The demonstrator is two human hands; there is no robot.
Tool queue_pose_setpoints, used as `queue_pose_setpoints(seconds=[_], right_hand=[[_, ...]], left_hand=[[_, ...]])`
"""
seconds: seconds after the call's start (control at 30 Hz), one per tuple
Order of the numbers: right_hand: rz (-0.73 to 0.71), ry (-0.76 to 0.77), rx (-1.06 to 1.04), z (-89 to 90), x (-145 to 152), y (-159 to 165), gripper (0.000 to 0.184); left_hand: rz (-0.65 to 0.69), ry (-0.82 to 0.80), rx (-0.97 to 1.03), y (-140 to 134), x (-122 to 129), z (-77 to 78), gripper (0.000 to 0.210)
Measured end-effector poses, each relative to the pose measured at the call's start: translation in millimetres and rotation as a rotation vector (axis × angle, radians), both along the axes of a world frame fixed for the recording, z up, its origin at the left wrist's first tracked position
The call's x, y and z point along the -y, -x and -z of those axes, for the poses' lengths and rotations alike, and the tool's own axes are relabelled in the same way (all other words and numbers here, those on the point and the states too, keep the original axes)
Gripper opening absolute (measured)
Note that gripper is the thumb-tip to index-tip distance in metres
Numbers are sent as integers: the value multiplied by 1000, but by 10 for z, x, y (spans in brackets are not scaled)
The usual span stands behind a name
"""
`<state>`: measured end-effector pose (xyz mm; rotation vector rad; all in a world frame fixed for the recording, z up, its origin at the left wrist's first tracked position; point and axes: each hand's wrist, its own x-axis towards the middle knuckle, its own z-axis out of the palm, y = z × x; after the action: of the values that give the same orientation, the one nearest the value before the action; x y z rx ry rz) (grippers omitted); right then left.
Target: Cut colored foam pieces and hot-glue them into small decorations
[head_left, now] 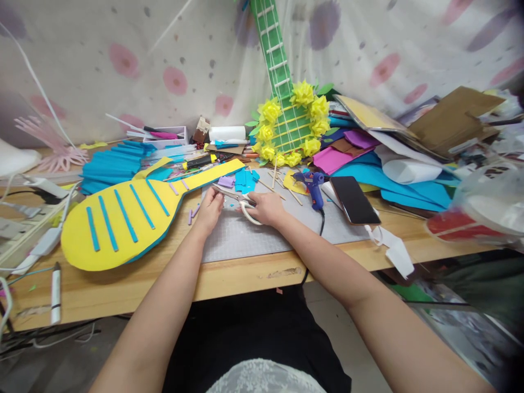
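My right hand [265,209] is closed around the white handles of a pair of scissors [248,212]. The metal blades point left toward my left hand [210,210], whose fingers are pinched together by the blade tips. Whatever sits between those fingers is too small to make out. Just beyond the blades lie a crumpled blue piece of paper [246,180] and a purple scrap [226,182]. Small purple strips [193,214] rest left of my left hand. Further left is a yellow guitar-shaped cutout [118,218] with blue strips across its body and purple ones on its neck.
A grey cutting mat [245,240] lies under my hands. To the right are a blue glue gun [313,188] and a phone [354,199]. A green paper guitar [289,120] with yellow flowers leans behind. Coloured sheets [409,183], a plastic bucket [478,213] and a marker [55,295] flank the work area.
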<state>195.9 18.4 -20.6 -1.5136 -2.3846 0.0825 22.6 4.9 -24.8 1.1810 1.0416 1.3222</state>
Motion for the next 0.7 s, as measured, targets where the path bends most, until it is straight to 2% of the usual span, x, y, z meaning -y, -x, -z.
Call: queue_pose_setpoints(seconds=[0.13, 0.27, 0.37, 0.47, 0.7], right_hand=[[43, 23, -9, -24, -7, -6, 51], [68, 120, -117, -38, -43, -47, 49], [3, 177, -152, -64, -51, -83, 46], [-67, 171, -109, -101, -27, -91, 46], [-86, 142, -79, -129, 23, -75, 50]], left_hand=[[-1, -16, -4, 10, -11, 12, 20], [-14, -41, -35, 28, -25, 28, 21], [-14, -85, -79, 31, -29, 34, 21], [-4, -134, -117, 28, -32, 47, 22], [18, -170, -204, 66, -40, 77, 23]])
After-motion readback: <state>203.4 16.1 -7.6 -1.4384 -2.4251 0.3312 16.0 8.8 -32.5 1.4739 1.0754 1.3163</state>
